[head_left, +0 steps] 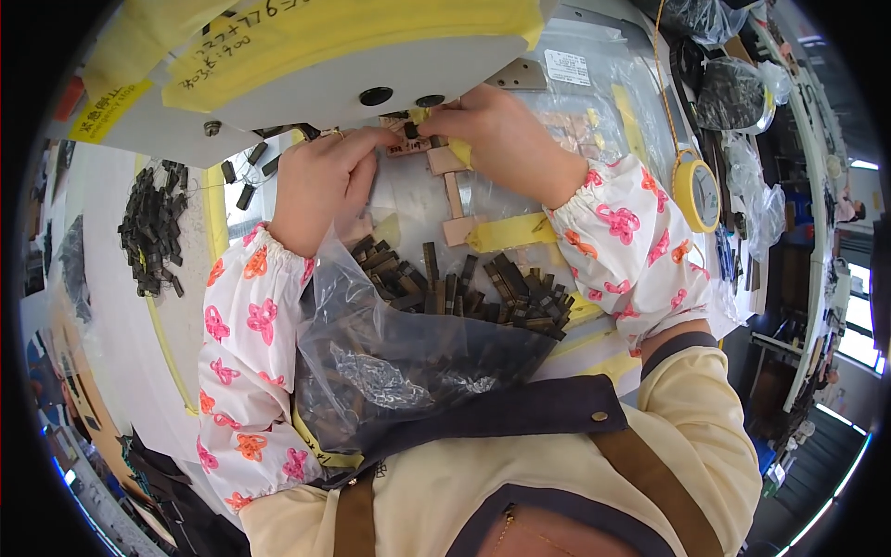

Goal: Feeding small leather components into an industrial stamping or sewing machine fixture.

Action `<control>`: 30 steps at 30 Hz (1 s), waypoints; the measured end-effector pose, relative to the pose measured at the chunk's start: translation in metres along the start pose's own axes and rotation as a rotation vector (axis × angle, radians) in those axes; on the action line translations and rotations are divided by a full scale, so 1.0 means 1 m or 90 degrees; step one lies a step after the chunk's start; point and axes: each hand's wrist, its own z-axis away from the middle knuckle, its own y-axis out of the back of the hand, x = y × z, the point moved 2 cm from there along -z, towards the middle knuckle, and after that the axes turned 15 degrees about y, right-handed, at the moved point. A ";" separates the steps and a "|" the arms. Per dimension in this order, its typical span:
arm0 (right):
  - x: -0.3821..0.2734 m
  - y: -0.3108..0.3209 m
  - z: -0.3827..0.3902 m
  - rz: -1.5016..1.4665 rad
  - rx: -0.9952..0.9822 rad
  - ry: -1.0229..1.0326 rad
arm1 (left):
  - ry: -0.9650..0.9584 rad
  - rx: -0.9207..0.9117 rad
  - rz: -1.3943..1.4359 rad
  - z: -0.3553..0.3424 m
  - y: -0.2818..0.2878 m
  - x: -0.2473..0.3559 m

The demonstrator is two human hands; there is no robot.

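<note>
Under the machine's front edge, my hands are close together at a small pinkish block (409, 148). A small black rectangular part (411, 130) stands at this block between my fingertips. My right hand (509, 139) is closed, its fingertips pinched at the black part's right side. On the other side, my left hand (327, 181) reaches in with its index finger at the block; its other fingertips are partly hidden, and what they hold does not show. Nearer to me, a clear plastic bag (371, 343) lies open with many dark rectangular parts (445, 283) spilling from its mouth.
A grey machine housing (306, 102) with yellow tape overhangs my hands. At left lies a heap of black parts with thin wires (153, 227); several loose ones (246, 197) are closer. Pinkish strips (453, 195) and yellow tape (510, 232) are on the worktop. A yellow tape roll (696, 195) stands right.
</note>
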 end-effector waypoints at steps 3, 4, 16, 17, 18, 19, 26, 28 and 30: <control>-0.001 0.000 -0.006 0.025 -0.044 0.005 | -0.006 -0.008 -0.026 -0.001 -0.001 0.000; -0.002 -0.001 -0.008 0.039 -0.079 0.009 | -0.026 0.005 -0.025 -0.001 -0.001 -0.001; 0.006 0.003 0.000 0.044 -0.052 0.065 | -0.036 -0.056 -0.244 -0.003 0.000 0.010; 0.006 0.003 0.000 0.042 -0.053 0.065 | -0.039 -0.054 -0.242 -0.003 -0.001 0.007; 0.005 0.002 -0.001 0.045 -0.049 0.071 | -0.036 -0.055 -0.244 -0.002 -0.001 0.004; 0.004 0.001 -0.002 0.048 -0.045 0.078 | -0.050 -0.041 -0.217 -0.002 -0.001 0.001; 0.005 0.000 -0.001 0.076 -0.040 0.085 | -0.055 0.066 -0.122 0.002 0.000 -0.006; 0.004 0.002 -0.002 0.114 -0.048 0.096 | -0.053 0.048 -0.145 0.003 0.003 -0.003; 0.004 0.003 -0.003 0.120 -0.039 0.103 | -0.050 0.032 -0.166 0.001 0.004 -0.003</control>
